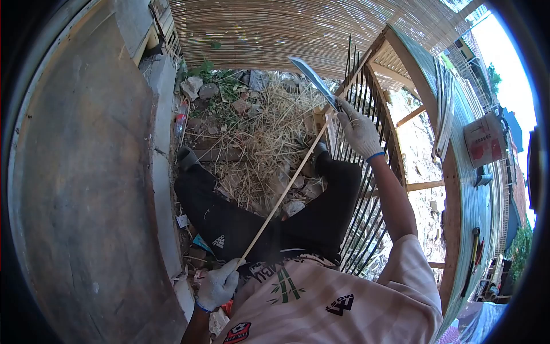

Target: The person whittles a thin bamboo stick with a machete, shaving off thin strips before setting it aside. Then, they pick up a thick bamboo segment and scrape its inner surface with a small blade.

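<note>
A white glove covers my left hand, which is closed round the near end of a long, thin bamboo strip close to my waist. The strip slants up and away across my lap to my right hand, also gloved. That hand grips a knife with a long, broad blade pointing up and to the left. Where the strip's far end meets the base of the blade, my fingers partly cover it. The knife's handle is hidden inside my right fist.
Bamboo shavings and stones litter the ground between my legs. A wall panel stands close on the left. Dark upright bars and a wooden frame rise on the right, with a cardboard box beyond. A slatted bamboo screen spans the far side.
</note>
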`<action>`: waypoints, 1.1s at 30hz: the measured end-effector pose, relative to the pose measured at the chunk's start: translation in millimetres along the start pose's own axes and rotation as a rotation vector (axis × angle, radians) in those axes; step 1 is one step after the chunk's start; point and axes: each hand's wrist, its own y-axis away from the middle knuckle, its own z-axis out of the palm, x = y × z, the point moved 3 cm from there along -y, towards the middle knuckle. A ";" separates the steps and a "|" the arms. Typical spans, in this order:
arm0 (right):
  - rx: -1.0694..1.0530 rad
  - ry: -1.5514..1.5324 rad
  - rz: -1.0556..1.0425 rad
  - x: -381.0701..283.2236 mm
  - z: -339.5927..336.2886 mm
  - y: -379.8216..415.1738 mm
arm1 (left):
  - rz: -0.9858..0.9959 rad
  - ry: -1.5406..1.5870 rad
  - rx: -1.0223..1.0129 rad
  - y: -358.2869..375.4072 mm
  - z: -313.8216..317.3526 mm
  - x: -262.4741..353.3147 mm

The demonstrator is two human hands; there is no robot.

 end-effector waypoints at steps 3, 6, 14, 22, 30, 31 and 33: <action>0.088 0.054 0.115 32.3 -4.5 -21.8 | -0.173 -0.029 -0.133 16.7 -10.2 -8.4; 0.013 -0.022 0.167 31.2 -1.8 -11.4 | -0.125 -0.010 -0.142 9.6 -6.0 -10.6; -0.356 -0.119 -0.228 -82.7 41.1 93.1 | 0.046 0.278 -0.082 -83.9 28.7 30.7; -0.395 -0.111 -0.372 -109.8 37.0 111.6 | -0.182 0.804 -0.222 -98.7 23.3 53.0; -0.197 -0.126 -0.330 -90.6 37.7 86.6 | -0.199 0.923 -0.246 -70.0 20.6 42.2; -0.202 -0.129 -0.334 -86.7 38.0 85.4 | -0.202 0.926 -0.240 -64.8 20.3 40.7; -0.166 -0.078 -0.351 -84.1 33.1 81.0 | -0.239 0.949 -0.250 -57.0 19.6 39.7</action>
